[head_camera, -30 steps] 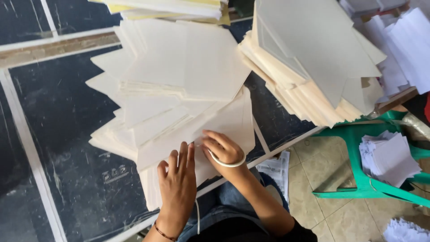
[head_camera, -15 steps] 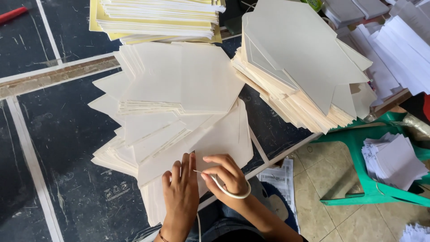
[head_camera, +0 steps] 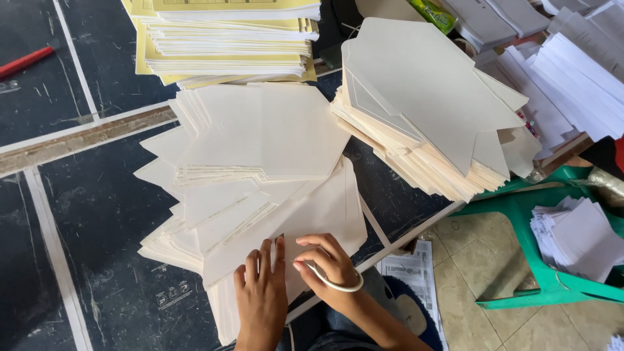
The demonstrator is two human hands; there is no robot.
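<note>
At the table's near edge, your left hand [head_camera: 260,296] now lies flat, fingers together, on the top cream die-cut paper sheet [head_camera: 305,224]; your right hand [head_camera: 328,263], white ring [head_camera: 335,283] hooked in its curled fingers, has slid alongside, pressing the fold.

Upper middle: yellow-edged paper stack [head_camera: 227,39] at the frame top. Upper right: tall pile of cut cream card [head_camera: 429,110], overhanging the dark table [head_camera: 97,214] edge. Upper left: red pencil [head_camera: 25,62] on that table. Right edge: white sheets [head_camera: 578,71], then a green plastic stool [head_camera: 552,247] bearing a small paper bundle [head_camera: 575,234]. Lower middle: printed sheet [head_camera: 413,273] on tiled floor [head_camera: 468,318].
</note>
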